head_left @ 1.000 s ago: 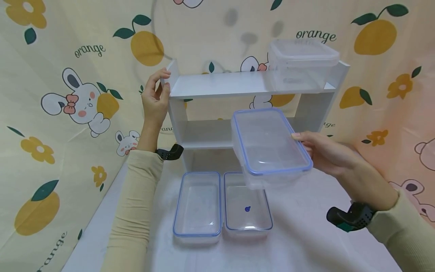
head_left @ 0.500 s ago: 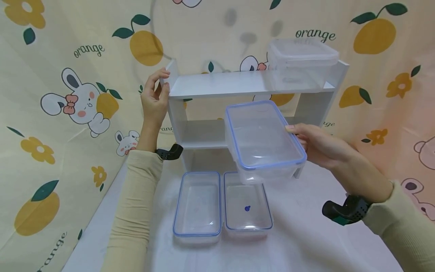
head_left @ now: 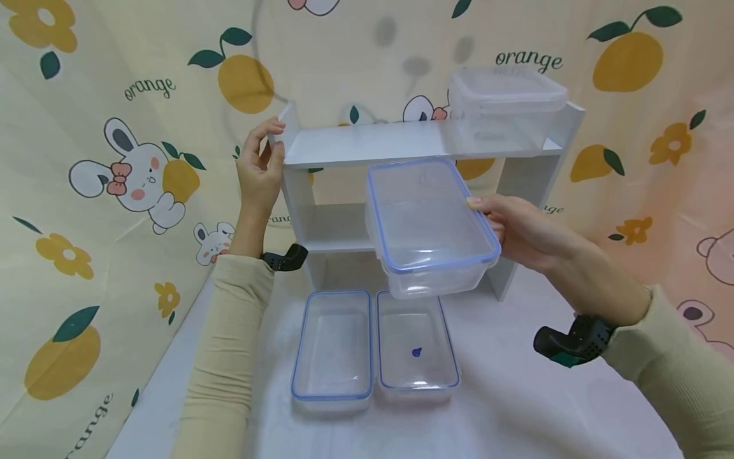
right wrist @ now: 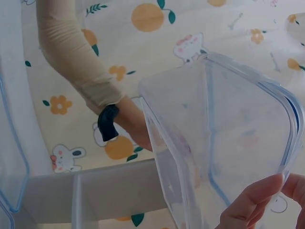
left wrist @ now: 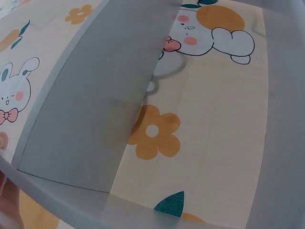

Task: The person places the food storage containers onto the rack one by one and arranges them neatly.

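Observation:
A clear food container (head_left: 430,217) with a blue-edged top is held up in front of the white shelf unit (head_left: 355,145). My right hand (head_left: 524,229) grips its right rim, thumb on top and fingers underneath. In the right wrist view the container (right wrist: 248,119) looks see-through, with the thumb pinching its edge. My left hand (head_left: 260,166) holds the upper left side panel of the shelf unit between thumb and fingers. Only a bit of that hand (left wrist: 9,205) shows in the left wrist view, beside the shelf panels.
Two blue-rimmed clear containers stand side by side on the white table: a left one (head_left: 332,347) and a right one (head_left: 418,370) with a small blue mark. Another clear container (head_left: 507,111) sits at the top shelf's right end. A printed cloth (head_left: 137,255) hangs behind.
My right hand has carried the container to the left and upward, closer in front of the shelf unit. The left hand keeps its place on the side panel.

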Demonstrator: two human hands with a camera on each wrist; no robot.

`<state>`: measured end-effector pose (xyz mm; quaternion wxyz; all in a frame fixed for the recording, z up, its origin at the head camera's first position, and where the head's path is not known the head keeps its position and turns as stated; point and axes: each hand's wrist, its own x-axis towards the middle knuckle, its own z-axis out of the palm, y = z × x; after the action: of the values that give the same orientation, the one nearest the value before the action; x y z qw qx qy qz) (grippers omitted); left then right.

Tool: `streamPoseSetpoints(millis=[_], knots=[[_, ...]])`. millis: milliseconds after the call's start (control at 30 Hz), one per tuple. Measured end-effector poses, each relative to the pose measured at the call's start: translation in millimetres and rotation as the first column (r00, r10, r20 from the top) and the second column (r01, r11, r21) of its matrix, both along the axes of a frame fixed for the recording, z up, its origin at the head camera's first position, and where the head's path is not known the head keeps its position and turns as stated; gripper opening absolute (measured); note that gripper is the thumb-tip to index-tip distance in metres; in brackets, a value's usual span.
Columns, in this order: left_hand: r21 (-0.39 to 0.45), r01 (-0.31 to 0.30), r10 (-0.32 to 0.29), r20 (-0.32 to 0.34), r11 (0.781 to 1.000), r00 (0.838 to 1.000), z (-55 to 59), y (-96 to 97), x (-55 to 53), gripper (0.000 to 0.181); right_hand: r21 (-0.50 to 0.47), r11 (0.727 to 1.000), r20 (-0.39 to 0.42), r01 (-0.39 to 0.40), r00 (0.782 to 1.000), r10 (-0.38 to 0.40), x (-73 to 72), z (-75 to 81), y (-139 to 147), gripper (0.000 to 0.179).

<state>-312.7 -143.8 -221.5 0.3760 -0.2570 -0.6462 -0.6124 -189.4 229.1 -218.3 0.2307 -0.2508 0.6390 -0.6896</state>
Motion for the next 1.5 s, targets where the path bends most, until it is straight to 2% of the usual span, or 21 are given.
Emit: streamPoseSetpoints(millis=[267,667,833,1067,1267,1500], knots=[[-0.012,-0.011,0.012,0.015,1.000,1.000,-0.2,0.2,0.5,0.019,0.069,0.987,0.002,0.143,0.990,-0.143,-0.2,12.6,-11.1,0.022],[0.010,0.006,-0.006,0.005,1.000,1.000,0.7,-0.4,0.5,0.017,0.028,0.990,0.013,0.137,0.990,-0.138,-7.3,29.3,-19.4,0.027],[0.009,0.006,-0.006,0.007,1.000,1.000,0.6,-0.1,0.2,0.017,0.014,0.984,0.026,0.178,0.984,-0.178,-8.6,34.6,-22.2,0.031],[0.012,0.003,-0.003,0.010,1.000,1.000,0.6,0.2,-0.1,0.018,0.008,0.963,0.132,0.268,0.955,-0.267,-11.0,45.5,-28.5,0.046],[-0.002,-0.010,0.010,0.001,1.000,1.000,-0.2,0.3,-0.9,0.017,-0.077,0.937,0.227,0.339,0.922,-0.315,-14.1,54.8,-32.8,0.044],[0.007,-0.005,0.005,0.003,1.000,1.000,-0.1,0.1,-2.3,0.018,-0.099,0.921,0.273,0.376,0.901,-0.338,-17.4,62.1,-36.1,0.046]])
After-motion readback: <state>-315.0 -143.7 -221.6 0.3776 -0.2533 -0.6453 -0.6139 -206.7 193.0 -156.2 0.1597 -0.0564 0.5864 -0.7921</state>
